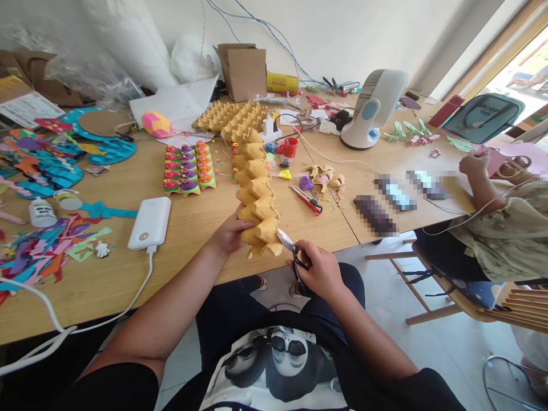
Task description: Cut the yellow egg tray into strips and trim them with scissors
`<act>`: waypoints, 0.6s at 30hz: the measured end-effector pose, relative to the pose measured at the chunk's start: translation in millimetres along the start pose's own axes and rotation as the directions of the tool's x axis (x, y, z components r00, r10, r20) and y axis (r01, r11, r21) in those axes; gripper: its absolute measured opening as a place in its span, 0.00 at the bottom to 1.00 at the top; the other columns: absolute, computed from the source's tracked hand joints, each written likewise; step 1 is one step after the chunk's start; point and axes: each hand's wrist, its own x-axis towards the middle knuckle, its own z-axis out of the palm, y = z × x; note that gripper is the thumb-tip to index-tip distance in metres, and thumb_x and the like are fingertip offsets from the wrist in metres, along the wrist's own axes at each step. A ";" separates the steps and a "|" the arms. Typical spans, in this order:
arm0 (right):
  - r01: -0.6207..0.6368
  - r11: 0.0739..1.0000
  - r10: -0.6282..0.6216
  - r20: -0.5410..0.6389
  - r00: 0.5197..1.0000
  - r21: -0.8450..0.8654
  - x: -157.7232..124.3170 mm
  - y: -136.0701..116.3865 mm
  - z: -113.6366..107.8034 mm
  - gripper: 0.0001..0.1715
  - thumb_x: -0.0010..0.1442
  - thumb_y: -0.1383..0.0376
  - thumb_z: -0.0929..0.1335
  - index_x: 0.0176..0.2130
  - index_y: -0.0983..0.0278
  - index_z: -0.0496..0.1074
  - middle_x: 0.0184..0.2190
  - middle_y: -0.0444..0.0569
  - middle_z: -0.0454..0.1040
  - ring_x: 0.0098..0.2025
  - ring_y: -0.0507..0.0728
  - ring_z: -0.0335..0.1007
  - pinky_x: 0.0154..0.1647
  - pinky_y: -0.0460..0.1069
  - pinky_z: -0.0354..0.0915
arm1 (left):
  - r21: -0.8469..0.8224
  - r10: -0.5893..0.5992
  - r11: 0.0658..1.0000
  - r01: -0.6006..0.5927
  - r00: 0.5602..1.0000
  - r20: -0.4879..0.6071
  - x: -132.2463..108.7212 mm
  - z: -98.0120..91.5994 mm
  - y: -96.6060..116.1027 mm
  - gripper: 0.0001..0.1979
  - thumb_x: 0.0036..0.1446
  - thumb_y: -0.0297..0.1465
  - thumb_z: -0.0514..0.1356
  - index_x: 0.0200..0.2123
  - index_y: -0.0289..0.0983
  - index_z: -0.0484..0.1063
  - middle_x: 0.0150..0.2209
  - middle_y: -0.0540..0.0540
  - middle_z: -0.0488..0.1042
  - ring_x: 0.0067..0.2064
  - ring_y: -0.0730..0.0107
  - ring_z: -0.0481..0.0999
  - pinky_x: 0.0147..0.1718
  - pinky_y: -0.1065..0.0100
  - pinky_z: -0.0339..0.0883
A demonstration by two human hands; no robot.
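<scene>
The carton (pixel 259 194) is held over the tabletop (pixel 192 228) near edge, long axis pointing away from the body. The left hand (pixel 232 231) grips its left side, toward the near end. The right hand (pixel 321 268) grasps scissors (pixel 295 249), blades at the carton's near right edge.

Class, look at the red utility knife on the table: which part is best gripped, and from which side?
Probably best by the red, lower-right end of the utility knife, coming from the wearer's near right side. It lies slanted on the table, its grey, narrower end pointing away up-left, so a hold across the red body should stay clear of that end.
</scene>
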 end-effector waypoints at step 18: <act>0.033 0.975 -0.033 0.003 0.999 -0.220 4.4 10.0 -7.9 0.15 0.77 0.57 0.75 0.59 0.57 0.83 0.36 0.50 0.87 0.39 0.61 0.83 0.37 0.50 0.62 | -0.027 0.020 0.999 -0.022 0.997 -0.075 0.2 -5.2 -5.3 0.52 0.45 0.21 0.84 0.72 0.46 0.73 0.52 0.46 0.89 0.53 0.52 0.91 0.48 0.59 0.87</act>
